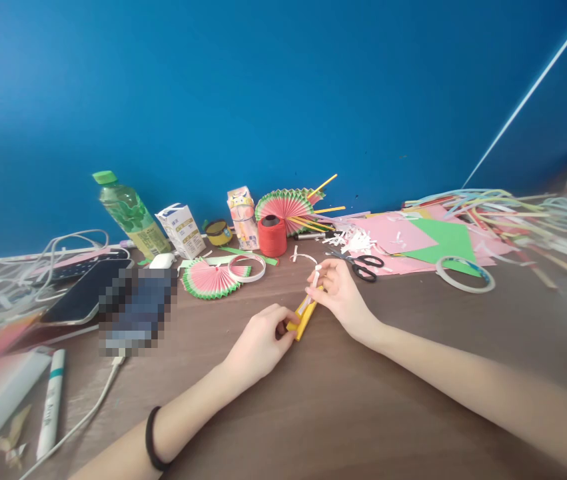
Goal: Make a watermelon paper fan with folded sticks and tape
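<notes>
My left hand [262, 339] pinches the lower end of a narrow yellow strip [305, 325], which lies slantwise on the brown table; whether it is paper or wood I cannot tell. Along its upper part runs a whitish tape strip [306, 305]. My right hand [342, 294] has its thumb and fingers closed on the far end of that strip, above the yellow piece. Just beyond the fingers a thin curl of whitish strip [303, 257] lies on the table. Black-handled scissors [364, 272] rest right of my right hand.
Behind stand a red thread spool [272, 239], pleated watermelon-coloured fans [212, 279], a tape roll [246, 269], cartons [181, 231] and a green bottle [130, 215]. Coloured paper [440, 241] and another tape roll [466, 275] lie right. Phones [88, 290], a cable and a marker [52, 400] lie left.
</notes>
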Demonstrator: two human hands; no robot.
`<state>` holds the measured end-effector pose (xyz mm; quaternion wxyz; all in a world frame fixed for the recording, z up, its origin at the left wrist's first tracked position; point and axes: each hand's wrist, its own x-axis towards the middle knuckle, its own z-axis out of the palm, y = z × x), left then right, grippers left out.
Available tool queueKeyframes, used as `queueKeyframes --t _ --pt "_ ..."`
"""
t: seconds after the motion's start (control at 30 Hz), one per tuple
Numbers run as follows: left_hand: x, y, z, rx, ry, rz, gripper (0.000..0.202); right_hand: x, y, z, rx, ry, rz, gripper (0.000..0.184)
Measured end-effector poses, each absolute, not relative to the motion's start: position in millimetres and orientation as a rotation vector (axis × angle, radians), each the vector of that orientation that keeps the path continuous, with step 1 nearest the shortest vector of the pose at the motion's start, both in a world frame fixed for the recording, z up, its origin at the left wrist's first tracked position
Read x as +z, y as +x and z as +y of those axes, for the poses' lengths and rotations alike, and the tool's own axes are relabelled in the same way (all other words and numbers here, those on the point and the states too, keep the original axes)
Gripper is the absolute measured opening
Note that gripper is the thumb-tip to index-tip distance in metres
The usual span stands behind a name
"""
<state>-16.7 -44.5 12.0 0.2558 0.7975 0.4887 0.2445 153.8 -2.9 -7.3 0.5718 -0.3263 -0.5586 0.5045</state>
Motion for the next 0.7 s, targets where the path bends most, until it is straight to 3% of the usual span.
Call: queueKeyframes --t 0.3,0.5,0.7 --pt "-0.7 -14.0 -45.1 0.711 2.270 1.396 0.016 -10.2 147.3 -10.4 1.318 -0.691 -1.345 0.047" --pt "4.6 -16.2 -43.2 0.670 2.210 1.336 0.016 -8.5 153.4 -1.9 1.573 -0.623 -1.411 0.047" --pt "9.9 -18.9 -36.6 0.586 2.142 1.305 0.038 0.4 158.2 0.5 1.649 -0.692 -1.453 0.045"
